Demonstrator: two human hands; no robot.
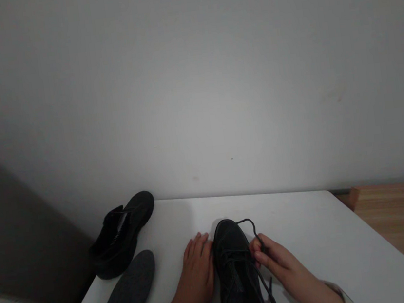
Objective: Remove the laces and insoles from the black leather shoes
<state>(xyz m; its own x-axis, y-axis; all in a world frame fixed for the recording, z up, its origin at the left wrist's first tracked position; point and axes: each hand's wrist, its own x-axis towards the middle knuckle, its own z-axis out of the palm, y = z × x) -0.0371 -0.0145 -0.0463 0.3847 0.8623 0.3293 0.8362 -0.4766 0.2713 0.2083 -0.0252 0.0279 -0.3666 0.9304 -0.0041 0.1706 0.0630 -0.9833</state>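
The left hand (199, 273) is lying uncurled against the black shoe (234, 265) while the right hand (277, 262) is pinching its lace (254, 228), seemingly light and limp, best gripped close in.

The bottom edge crops the laced shoe (237, 272) and insole (128, 296).

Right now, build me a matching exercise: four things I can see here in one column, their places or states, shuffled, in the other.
Things:
1. Left hand
2. Right hand
3. Insole
4. Wooden surface

Places or states:
A. Pinching a dark lace
B. Beyond the right edge of the white table
C. Back of it upward, at the left side of the laced shoe
D. Grey, near the table's left edge

Pairs: 1-C, 2-A, 3-D, 4-B
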